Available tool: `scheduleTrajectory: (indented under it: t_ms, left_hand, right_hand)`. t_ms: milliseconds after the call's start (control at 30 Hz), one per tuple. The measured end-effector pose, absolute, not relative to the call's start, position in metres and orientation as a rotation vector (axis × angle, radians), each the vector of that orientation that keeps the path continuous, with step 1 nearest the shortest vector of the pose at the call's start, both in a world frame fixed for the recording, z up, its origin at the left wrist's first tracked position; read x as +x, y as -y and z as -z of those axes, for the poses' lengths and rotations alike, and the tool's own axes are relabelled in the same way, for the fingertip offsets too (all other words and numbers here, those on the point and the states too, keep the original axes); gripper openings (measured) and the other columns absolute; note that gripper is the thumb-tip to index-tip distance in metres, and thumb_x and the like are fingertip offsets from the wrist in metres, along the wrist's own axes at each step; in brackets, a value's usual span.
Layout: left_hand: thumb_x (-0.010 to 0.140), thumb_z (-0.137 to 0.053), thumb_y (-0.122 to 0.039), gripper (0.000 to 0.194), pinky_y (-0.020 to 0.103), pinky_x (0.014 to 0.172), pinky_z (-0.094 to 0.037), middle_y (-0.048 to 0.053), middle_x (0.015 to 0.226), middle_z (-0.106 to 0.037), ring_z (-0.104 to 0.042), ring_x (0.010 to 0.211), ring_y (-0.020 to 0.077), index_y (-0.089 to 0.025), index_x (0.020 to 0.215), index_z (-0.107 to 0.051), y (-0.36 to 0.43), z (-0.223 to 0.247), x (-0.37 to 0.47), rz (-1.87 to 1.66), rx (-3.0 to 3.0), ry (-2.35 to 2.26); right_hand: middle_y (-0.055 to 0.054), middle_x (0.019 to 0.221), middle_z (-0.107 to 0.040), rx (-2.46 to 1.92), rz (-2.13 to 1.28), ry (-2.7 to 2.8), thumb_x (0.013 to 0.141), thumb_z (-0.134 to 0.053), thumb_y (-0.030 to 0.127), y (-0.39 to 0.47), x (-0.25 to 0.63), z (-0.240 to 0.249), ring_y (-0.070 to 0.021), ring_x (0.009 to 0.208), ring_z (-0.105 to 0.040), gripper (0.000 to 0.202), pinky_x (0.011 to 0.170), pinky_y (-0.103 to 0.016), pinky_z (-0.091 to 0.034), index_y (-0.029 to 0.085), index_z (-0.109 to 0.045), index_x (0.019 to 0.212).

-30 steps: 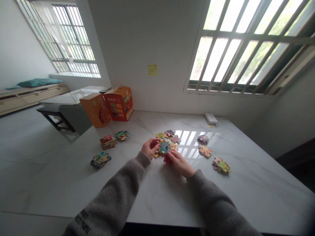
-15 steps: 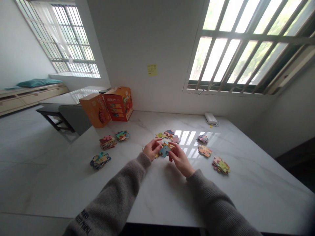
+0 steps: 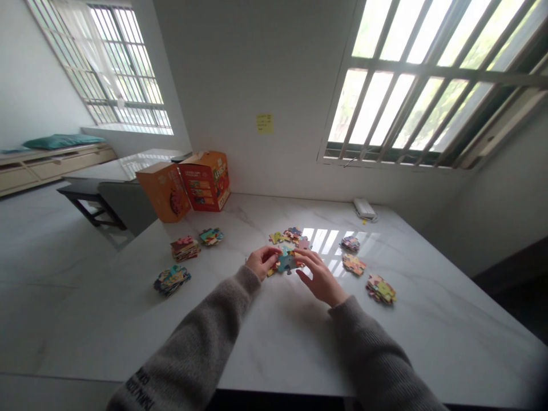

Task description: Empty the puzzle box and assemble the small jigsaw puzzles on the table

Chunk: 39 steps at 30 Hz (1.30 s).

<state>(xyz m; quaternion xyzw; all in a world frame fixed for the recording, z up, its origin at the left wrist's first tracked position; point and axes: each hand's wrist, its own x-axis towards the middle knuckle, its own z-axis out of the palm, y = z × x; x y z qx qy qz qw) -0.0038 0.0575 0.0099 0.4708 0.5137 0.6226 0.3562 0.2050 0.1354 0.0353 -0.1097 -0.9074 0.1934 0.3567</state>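
Observation:
At the middle of the table, my left hand pinches a light-blue jigsaw puzzle piece by its left side. My right hand is just right of that piece with thumb and fingers apart; its fingertips are close to the piece's upper right, and I cannot tell if they touch it. Behind and partly under the hands lies a loose pile of colourful puzzle pieces, yellow, pink and orange among them. The hands hide part of this pile.
Stacks of puzzle pieces lie left and right on the white marbled table. Orange boxes stand at the back left. A white power strip lies by the wall, which bears a yellow note.
My right hand has loosened its grip on the blue piece, its thumb and fingers spreading apart and shifting slightly right. My left hand still pinches the piece. The view has shifted slightly.

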Motion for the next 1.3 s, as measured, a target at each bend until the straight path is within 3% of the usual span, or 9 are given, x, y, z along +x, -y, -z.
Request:
scheduleTrajectory:
  t_ms: [167, 367, 567, 867, 1000, 1100, 1200, 1300]
  left_hand:
    - [0.077, -0.070, -0.050, 0.041, 0.026, 0.065, -0.052, 0.009, 0.094, -0.070, -0.063, 0.074, 0.0155, -0.013, 0.093, -0.069, -0.056, -0.009, -0.002, -1.532, 1.317, -1.313]
    - [0.089, -0.055, -0.043, 0.041, 0.022, 0.054, -0.042, 0.004, 0.081, -0.064, -0.050, 0.058, 0.0101, -0.013, 0.114, -0.065, -0.052, -0.015, -0.005, -1.533, 1.528, -1.601]
    - [0.086, -0.055, -0.029, 0.027, 0.022, 0.056, -0.041, 0.003, 0.084, -0.062, -0.048, 0.059, 0.0097, -0.016, 0.107, -0.067, -0.048, -0.023, -0.004, -1.537, 1.641, -1.706]
    - [0.085, -0.055, -0.024, 0.022, 0.025, 0.061, -0.044, 0.003, 0.087, -0.064, -0.053, 0.065, 0.0125, -0.018, 0.102, -0.068, -0.049, -0.022, -0.007, -1.465, 1.734, -1.734]
    - [0.086, -0.051, -0.022, 0.020, 0.032, 0.077, -0.046, 0.006, 0.088, -0.065, -0.057, 0.081, 0.0191, -0.018, 0.095, -0.068, -0.052, -0.018, -0.018, -1.318, 1.964, -1.944]
    - [0.085, -0.054, -0.025, 0.022, 0.037, 0.087, -0.043, 0.009, 0.097, -0.064, -0.055, 0.096, 0.0247, -0.019, 0.100, -0.069, -0.054, -0.012, -0.024, -1.156, 2.095, -2.148]
    - [0.082, -0.063, -0.033, 0.033, 0.038, 0.093, -0.040, 0.009, 0.114, -0.061, -0.052, 0.106, 0.0269, -0.021, 0.112, -0.066, -0.056, -0.003, -0.026, -1.042, 2.083, -2.244]
    - [0.081, -0.066, -0.038, 0.035, 0.037, 0.092, -0.040, 0.008, 0.115, -0.062, -0.052, 0.106, 0.0266, -0.021, 0.111, -0.064, -0.058, 0.003, -0.026, -0.942, 2.027, -2.235]
  right_hand:
    - [-0.009, 0.135, -0.056, -0.252, -0.440, 2.435, 0.091, -0.058, 0.018, -0.130, 0.207, -0.038, -0.0258, 0.127, -0.049, 0.018, 0.103, -0.048, -0.047, 0.025, -0.060, 0.108]
    - [-0.010, 0.120, -0.063, -0.549, -0.215, 2.369, 0.090, -0.061, 0.027, -0.152, 0.243, -0.036, -0.0268, 0.112, -0.055, 0.023, 0.095, -0.044, -0.045, 0.023, -0.059, 0.112]
    - [-0.010, 0.110, -0.067, -1.227, 0.102, 2.280, 0.086, -0.060, 0.039, -0.200, 0.322, -0.017, -0.0311, 0.107, -0.053, 0.028, 0.085, -0.041, -0.038, 0.023, -0.061, 0.109]
    - [-0.008, 0.106, -0.068, -1.525, 0.090, 2.276, 0.086, -0.059, 0.041, -0.211, 0.341, -0.010, -0.0294, 0.101, -0.054, 0.021, 0.080, -0.040, -0.037, 0.024, -0.067, 0.095]
    - [-0.010, 0.115, -0.065, -1.433, 0.127, 2.224, 0.088, -0.057, 0.037, -0.200, 0.324, -0.013, -0.0314, 0.107, -0.052, 0.020, 0.083, -0.043, -0.038, 0.022, -0.068, 0.094]
    - [-0.009, 0.107, -0.067, -1.107, 0.030, 2.312, 0.091, -0.052, 0.025, -0.179, 0.281, -0.016, -0.0279, 0.104, -0.054, 0.017, 0.089, -0.042, -0.040, 0.021, -0.065, 0.101]
    - [-0.009, 0.111, -0.066, -0.714, -0.154, 2.474, 0.092, -0.052, 0.019, -0.160, 0.224, -0.015, -0.0260, 0.104, -0.056, 0.020, 0.090, -0.041, -0.042, 0.023, -0.062, 0.109]
    - [-0.010, 0.121, -0.064, -0.575, -0.265, 2.461, 0.092, -0.049, 0.014, -0.154, 0.175, -0.012, -0.0261, 0.109, -0.055, 0.023, 0.091, -0.041, -0.042, 0.023, -0.061, 0.109]
